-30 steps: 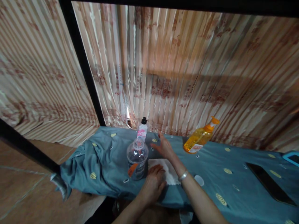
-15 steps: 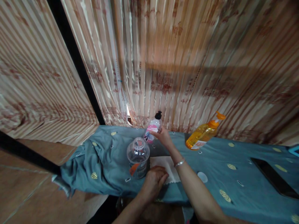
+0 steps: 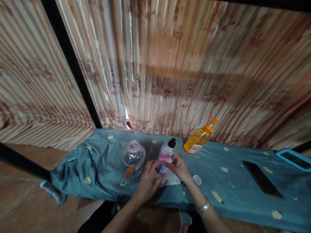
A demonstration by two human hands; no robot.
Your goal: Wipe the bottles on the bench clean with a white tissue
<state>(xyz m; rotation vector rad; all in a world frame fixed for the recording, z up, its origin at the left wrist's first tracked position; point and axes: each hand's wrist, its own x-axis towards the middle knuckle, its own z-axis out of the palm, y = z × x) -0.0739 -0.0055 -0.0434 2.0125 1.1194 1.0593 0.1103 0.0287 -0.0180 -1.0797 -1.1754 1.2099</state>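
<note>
A small clear bottle (image 3: pixel 166 154) with a pink label and a black cap is tilted just above the blue cloth. My right hand (image 3: pixel 178 166) grips its body from the right. My left hand (image 3: pixel 148 180) touches its lower end from the left. Under both hands lies a white tissue (image 3: pixel 172 180). Just left of my left hand stands a clear open plastic jar (image 3: pixel 133 159) with an orange sticker.
A blue patterned cloth (image 3: pixel 102 168) covers the surface and bunches at the left end. An orange pump bottle (image 3: pixel 199 137) stands at the back. A white lid (image 3: pixel 196 179), a black phone (image 3: pixel 261 177) and a blue-cased phone (image 3: pixel 294 159) lie to the right. Striped curtains hang behind.
My right hand reached back, picked up the small bottle and brought it forward over the tissue. My left hand lifted off the tissue and met the bottle.
</note>
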